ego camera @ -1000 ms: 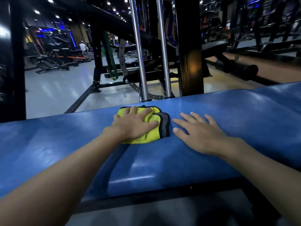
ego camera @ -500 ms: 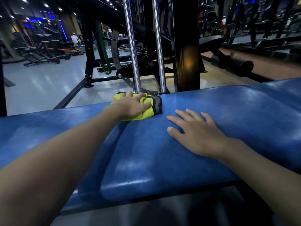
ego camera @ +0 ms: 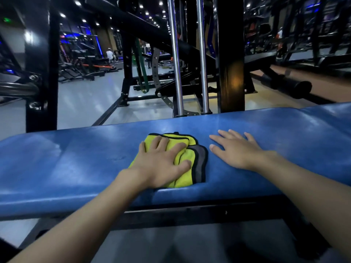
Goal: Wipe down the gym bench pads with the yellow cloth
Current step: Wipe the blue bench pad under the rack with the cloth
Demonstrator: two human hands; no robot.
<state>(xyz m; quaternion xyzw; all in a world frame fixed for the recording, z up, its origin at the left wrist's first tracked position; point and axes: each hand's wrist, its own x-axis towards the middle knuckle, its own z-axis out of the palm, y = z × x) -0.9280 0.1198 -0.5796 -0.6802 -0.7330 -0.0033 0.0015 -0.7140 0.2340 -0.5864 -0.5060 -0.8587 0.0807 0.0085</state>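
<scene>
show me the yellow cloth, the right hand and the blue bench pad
yellow cloth (ego camera: 187, 156): head view, exposed yellow fold near its grey edge
right hand (ego camera: 237, 152): head view, back of the hand
blue bench pad (ego camera: 85, 158): head view, bare top left of the cloth

Dim hall; small ceiling spots (ego camera: 62, 15) glare at upper left, with blue glow below them. A soft sheen streaks the pad (ego camera: 76, 168), a warm patch lights the post (ego camera: 234, 82). Straight lines bow at the edges; upper right is murky.
</scene>
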